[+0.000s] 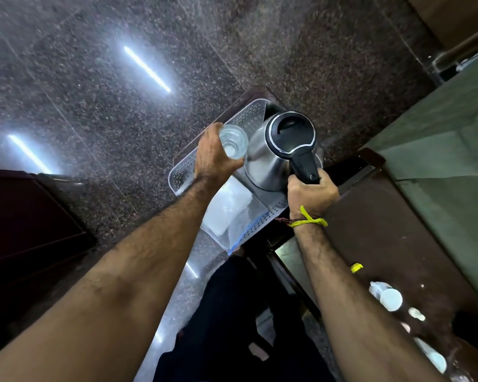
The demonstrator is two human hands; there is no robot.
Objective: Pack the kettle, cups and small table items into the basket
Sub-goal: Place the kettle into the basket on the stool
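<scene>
Right hand (311,193) gripping kettle (271,158) handle, left hand (214,155) holding cup (233,142), over basket (182,175)

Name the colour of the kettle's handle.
Black, on the kettle handle in the head view, held by the right hand.

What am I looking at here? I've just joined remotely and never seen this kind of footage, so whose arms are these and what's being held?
There is no robot: one camera worn on a person's head looks down at their bare arms. The right hand grips the black handle of a steel kettle, which is over or in a clear perforated basket; whether it rests there yet is unclear. The left hand holds a clear cup beside the kettle, above the basket. A clear plastic bag lies in the basket's near end. On the brown table to the right, small white items still wait. The speckled surface is the floor.
</scene>
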